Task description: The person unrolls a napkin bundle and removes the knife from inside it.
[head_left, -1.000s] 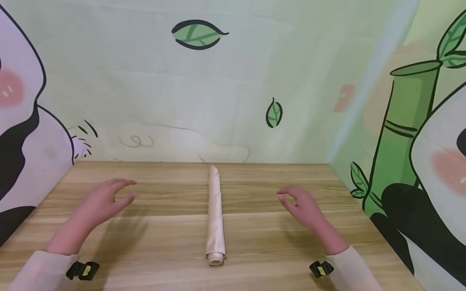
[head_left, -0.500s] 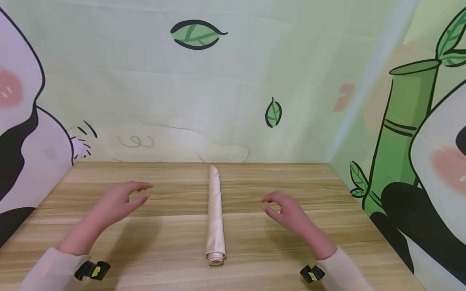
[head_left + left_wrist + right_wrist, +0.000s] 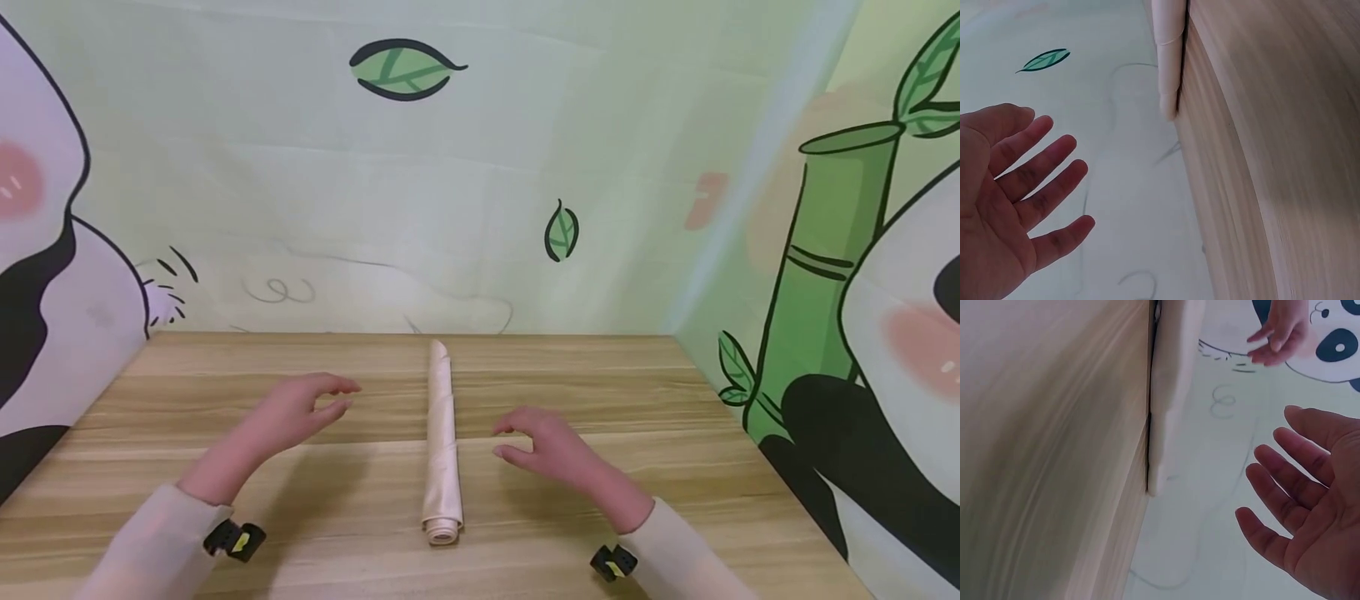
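A pale pink rolled-up cloth lies lengthwise on the wooden table, its spiral end toward me. To its left, my left hand hovers over the table, fingers loosely bent and apart from the roll. On the other side my right hand hangs nearer to the roll, with thumb and fingers apart and nothing between them. In the left wrist view the left hand shows spread, relaxed fingers, the roll beyond them. The right wrist view has the right hand with palm showing and fingers relaxed, beside the roll.
The wood-grain table meets a pale green printed backdrop at its far edge. Printed pandas and bamboo cover the side walls. Each sleeved wrist carries a small black camera, one at the left, one at the right.
Both hands have moved inward toward the rolled cloth, the left going right and the right going left and slightly nearer to me. The roll lies where it was.
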A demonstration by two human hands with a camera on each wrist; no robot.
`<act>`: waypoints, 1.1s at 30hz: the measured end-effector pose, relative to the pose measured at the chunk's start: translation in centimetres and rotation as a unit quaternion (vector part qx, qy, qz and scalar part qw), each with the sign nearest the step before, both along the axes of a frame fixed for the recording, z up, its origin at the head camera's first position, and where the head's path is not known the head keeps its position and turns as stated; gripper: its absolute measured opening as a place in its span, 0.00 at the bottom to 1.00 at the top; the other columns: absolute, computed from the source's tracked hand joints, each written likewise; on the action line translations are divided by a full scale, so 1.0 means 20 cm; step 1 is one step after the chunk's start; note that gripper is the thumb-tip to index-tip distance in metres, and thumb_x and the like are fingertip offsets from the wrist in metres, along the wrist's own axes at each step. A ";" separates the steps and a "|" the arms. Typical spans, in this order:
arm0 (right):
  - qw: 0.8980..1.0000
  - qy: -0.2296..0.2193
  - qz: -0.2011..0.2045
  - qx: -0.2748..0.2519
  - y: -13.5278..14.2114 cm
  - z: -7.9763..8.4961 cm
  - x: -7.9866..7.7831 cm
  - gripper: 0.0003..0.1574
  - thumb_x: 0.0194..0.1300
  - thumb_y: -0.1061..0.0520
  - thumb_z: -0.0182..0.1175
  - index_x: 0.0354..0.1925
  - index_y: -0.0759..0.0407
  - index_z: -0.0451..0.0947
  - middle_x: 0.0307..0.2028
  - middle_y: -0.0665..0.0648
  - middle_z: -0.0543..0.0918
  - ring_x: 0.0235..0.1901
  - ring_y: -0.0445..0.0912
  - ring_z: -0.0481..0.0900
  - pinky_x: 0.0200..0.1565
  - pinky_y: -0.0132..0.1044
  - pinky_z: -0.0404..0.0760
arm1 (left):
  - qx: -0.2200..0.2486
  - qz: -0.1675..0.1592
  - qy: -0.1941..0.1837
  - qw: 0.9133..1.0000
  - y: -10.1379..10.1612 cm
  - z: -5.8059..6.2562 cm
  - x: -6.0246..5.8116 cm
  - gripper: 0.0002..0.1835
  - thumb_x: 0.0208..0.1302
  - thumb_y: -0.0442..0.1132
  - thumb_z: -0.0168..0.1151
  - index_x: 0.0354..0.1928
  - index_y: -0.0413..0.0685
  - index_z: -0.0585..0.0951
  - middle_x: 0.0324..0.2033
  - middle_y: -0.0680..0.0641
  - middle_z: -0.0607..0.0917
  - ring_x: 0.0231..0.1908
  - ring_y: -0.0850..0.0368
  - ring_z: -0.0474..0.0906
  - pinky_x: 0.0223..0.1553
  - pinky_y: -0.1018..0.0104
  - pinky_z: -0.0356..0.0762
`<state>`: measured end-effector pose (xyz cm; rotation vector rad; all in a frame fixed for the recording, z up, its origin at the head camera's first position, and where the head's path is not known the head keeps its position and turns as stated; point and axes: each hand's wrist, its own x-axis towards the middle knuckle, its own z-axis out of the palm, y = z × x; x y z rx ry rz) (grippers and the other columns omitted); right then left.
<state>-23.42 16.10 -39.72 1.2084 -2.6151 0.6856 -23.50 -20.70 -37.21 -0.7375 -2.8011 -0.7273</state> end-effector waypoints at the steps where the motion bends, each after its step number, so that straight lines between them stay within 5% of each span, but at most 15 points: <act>1: 1.000 -0.007 0.005 0.005 -0.01 0.00 0.00 0.13 0.67 0.59 0.67 0.48 0.64 0.84 0.45 0.60 0.89 0.46 0.53 0.87 0.52 0.44 0.86 | 0.000 -0.002 0.001 1.000 0.01 0.00 0.00 0.15 0.73 0.37 0.60 0.56 0.38 0.83 0.55 0.36 0.87 0.56 0.36 0.83 0.60 0.38 0.79; 11: 0.993 -0.088 0.028 0.068 -0.14 -0.03 0.03 0.19 0.71 0.56 0.64 0.57 0.61 0.82 0.57 0.61 0.86 0.60 0.57 0.82 0.66 0.51 0.79 | -0.008 -0.039 0.022 0.999 0.11 -0.05 -0.05 0.13 0.70 0.34 0.61 0.51 0.38 0.86 0.50 0.38 0.90 0.53 0.38 0.86 0.56 0.43 0.82; 24: 0.991 -0.073 0.043 0.106 -0.28 -0.03 0.02 0.20 0.71 0.53 0.64 0.57 0.58 0.82 0.58 0.56 0.86 0.61 0.51 0.82 0.66 0.44 0.79 | -0.045 -0.100 0.021 0.994 0.24 -0.16 -0.12 0.16 0.68 0.26 0.58 0.56 0.36 0.83 0.53 0.37 0.88 0.57 0.38 0.84 0.59 0.44 0.82; 33: 0.989 -0.065 0.039 0.128 -0.30 -0.05 0.00 0.22 0.71 0.53 0.64 0.59 0.60 0.81 0.60 0.57 0.85 0.62 0.51 0.82 0.68 0.44 0.78 | -0.087 -0.171 0.080 0.978 0.28 -0.26 -0.13 0.22 0.67 0.23 0.57 0.63 0.37 0.80 0.62 0.34 0.82 0.61 0.36 0.80 0.61 0.44 0.80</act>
